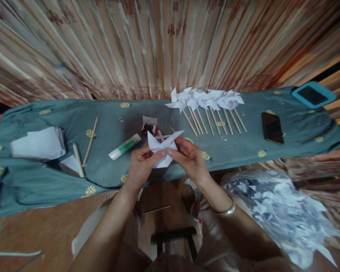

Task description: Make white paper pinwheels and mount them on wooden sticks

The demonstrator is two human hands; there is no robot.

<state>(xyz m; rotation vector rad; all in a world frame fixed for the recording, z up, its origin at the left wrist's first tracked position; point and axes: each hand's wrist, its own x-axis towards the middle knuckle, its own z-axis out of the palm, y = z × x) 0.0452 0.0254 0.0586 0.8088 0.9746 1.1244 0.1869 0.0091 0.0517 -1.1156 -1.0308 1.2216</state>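
A white paper pinwheel (164, 145) with pointed blades is held between both hands over the table's front edge. My left hand (143, 162) grips its left side, thumb on the paper's face. From the right, my right hand (189, 156) pinches it, the two thumbs meeting near its middle. Just behind the pinwheel sits a small open box (149, 126) with dark contents too small to name. Part of a pair of scissors (160, 136) shows beside it, mostly hidden by the paper. A green and white glue stick (125, 146) lies left of my left hand.
Finished pinwheels on sticks (209, 100) lie in a row at the back. Left are a paper stack (39, 143), a wooden stick (90, 141) and a white rod (78, 160). Right are a phone (272, 127) and a blue-framed device (314, 94). A bag of paper pieces (283, 211) stands below.
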